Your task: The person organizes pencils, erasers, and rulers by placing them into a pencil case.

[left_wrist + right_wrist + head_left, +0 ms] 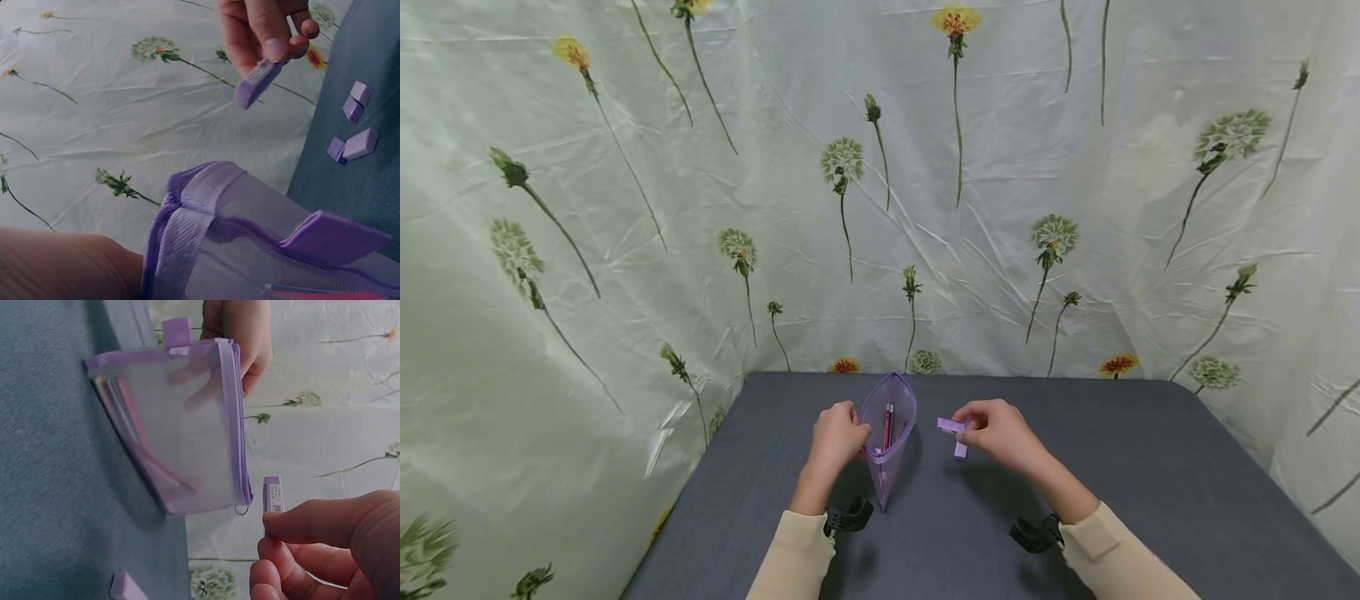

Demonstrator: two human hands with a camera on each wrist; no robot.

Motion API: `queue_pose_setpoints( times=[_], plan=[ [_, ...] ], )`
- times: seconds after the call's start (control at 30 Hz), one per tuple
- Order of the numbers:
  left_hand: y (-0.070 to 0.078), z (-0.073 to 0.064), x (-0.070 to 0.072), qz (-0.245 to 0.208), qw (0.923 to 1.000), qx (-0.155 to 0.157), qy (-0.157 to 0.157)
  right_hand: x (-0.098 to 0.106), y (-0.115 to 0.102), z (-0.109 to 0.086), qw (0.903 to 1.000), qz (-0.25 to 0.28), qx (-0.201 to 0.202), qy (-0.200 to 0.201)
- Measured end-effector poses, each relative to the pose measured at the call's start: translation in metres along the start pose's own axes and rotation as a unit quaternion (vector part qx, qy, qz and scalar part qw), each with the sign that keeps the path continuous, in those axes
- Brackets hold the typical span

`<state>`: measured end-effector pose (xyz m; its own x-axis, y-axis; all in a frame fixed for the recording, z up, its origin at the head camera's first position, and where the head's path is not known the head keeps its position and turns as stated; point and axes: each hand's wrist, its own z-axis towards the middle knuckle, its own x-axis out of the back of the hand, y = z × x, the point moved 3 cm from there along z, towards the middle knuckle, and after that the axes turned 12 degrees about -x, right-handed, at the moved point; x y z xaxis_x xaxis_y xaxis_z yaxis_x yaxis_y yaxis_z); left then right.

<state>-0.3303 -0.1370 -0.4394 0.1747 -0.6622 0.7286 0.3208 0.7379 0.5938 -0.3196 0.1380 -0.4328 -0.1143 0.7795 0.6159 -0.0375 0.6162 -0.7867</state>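
Observation:
My left hand (841,433) grips a purple mesh pencil pouch (883,477) by its near side, holding it upright over the table with its zippered mouth spread. Through the mesh in the right wrist view, fingers of that hand show behind the pouch wall (169,425). Inside lie a few slim pencils (888,427), one of them pink-red. To the right of the pouch, my right hand (1000,429) pinches a small purple eraser (273,495) between thumb and fingers. Its printed label with a barcode faces the right wrist camera. The eraser is apart from the pouch mouth.
On the dark grey table (1120,467), several purple and pale lilac blocks (360,144) like the held eraser lie right of the pouch. A purple fabric tab (177,331) sticks out from the pouch side. Behind hangs a flower-printed curtain (820,83).

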Motion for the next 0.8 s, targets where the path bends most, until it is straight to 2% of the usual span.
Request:
queue_pose_setpoints(
  times=[0.1,0.3,0.4,0.63,0.8],
  plan=[
    [0.000,0.001,-0.001,-0.009,0.9999,-0.005,-0.004,0.000,-0.006,0.000,1.0000,-0.002,0.006,-0.001],
    [-0.001,0.001,-0.004,-0.086,0.9960,-0.004,-0.023,-0.001,-0.020,0.004,0.9997,-0.003,0.021,-0.008],
    [-0.002,0.001,-0.005,-0.111,0.9934,-0.002,-0.031,-0.002,-0.029,0.007,0.9995,-0.007,0.029,-0.008],
    [-0.002,0.002,-0.008,-0.125,0.9910,0.020,-0.045,-0.008,-0.049,0.018,0.9977,-0.047,0.048,-0.008],
    [-0.002,0.000,-0.008,-0.133,0.9899,0.020,-0.045,-0.017,-0.058,0.025,0.9942,-0.086,0.062,-0.019]
  ],
)
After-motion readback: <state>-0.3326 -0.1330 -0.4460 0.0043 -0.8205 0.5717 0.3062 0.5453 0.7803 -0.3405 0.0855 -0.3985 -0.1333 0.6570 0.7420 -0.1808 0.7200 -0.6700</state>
